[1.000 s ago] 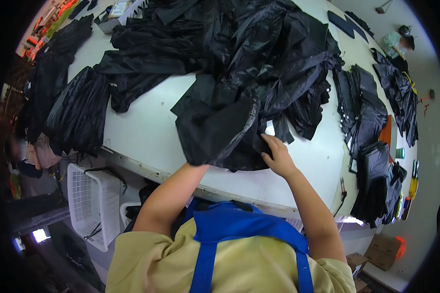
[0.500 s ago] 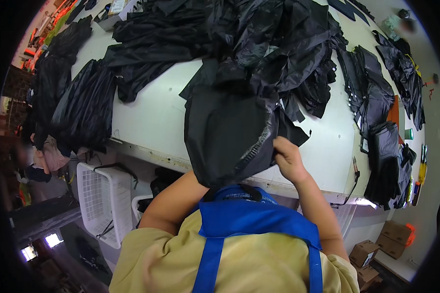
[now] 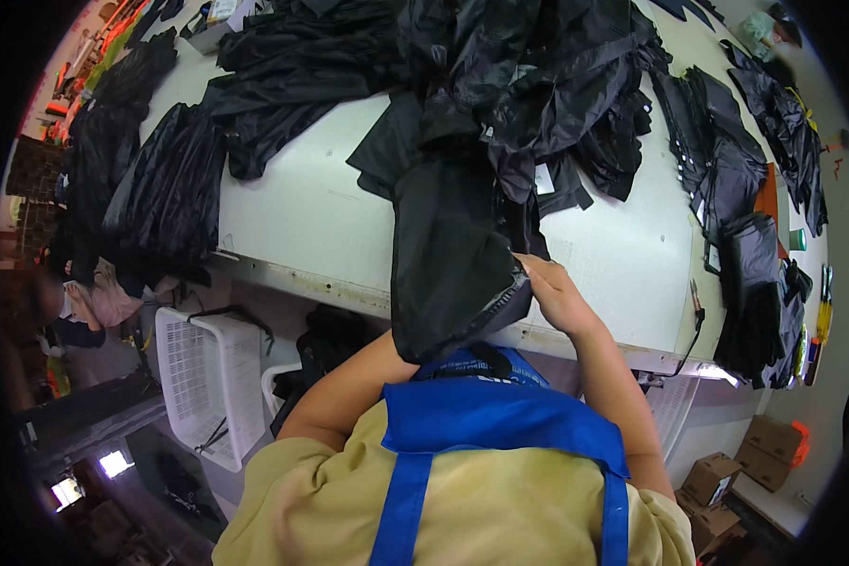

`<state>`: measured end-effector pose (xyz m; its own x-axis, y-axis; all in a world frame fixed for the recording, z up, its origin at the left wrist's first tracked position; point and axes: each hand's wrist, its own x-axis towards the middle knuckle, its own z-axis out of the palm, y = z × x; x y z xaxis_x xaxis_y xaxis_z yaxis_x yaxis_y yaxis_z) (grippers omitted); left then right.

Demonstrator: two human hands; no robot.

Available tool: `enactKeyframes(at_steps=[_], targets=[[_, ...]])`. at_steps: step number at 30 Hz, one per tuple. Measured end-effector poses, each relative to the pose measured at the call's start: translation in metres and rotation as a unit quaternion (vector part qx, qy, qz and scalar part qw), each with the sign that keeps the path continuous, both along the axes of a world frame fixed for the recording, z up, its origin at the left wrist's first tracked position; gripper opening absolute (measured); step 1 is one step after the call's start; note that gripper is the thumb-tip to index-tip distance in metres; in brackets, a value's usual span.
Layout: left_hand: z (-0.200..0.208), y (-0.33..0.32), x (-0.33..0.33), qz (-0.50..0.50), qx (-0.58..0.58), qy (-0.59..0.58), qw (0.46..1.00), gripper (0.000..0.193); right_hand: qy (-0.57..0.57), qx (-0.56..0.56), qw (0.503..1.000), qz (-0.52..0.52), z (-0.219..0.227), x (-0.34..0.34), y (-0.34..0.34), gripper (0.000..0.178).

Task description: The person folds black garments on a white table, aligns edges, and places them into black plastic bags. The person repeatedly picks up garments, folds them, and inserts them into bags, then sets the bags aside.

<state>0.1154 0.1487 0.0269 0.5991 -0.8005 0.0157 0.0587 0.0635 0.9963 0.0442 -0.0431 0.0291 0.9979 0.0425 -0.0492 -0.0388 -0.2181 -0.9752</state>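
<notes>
A piece of black cloth (image 3: 448, 250), its folded edge showing a pale ribbed strip, hangs over the near edge of the white table (image 3: 292, 212). Its far end runs under a large heap of black garments (image 3: 538, 75). At its right edge is my right hand (image 3: 561, 300), the fingertips pressed together on the cloth beside the strip; the thumb is hard to make out. My left forearm (image 3: 354, 385) reaches up behind the cloth's lower left side. The cloth covers my left hand, so its fingers are hidden.
Stacks of black cloth lie at the left (image 3: 165, 189) and right (image 3: 750, 292) of the table. A white plastic basket (image 3: 208, 377) stands below at left. Small snips (image 3: 696, 307) lie near the right front edge. Cardboard boxes (image 3: 712, 479) sit at lower right. Another person (image 3: 99, 307) is at far left.
The cloth has narrowed and folded over, and less of the pale strip shows. My right hand's fingers have straightened along its edge. The view has shifted slightly.
</notes>
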Motion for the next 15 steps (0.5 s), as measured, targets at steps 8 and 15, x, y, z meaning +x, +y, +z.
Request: enactKeyframes(at_steps=[8,15], targets=[[0.003,0.008,0.006,0.062,0.125,-0.144,0.980,0.053,-0.211,-0.339,0.908,-0.131,-0.057,-0.061,0.037,0.110],[0.001,-0.019,-0.010,0.029,0.260,-0.326,0.908,0.054,-0.189,-0.311,0.877,-0.313,-0.077,-0.005,0.015,0.056]])
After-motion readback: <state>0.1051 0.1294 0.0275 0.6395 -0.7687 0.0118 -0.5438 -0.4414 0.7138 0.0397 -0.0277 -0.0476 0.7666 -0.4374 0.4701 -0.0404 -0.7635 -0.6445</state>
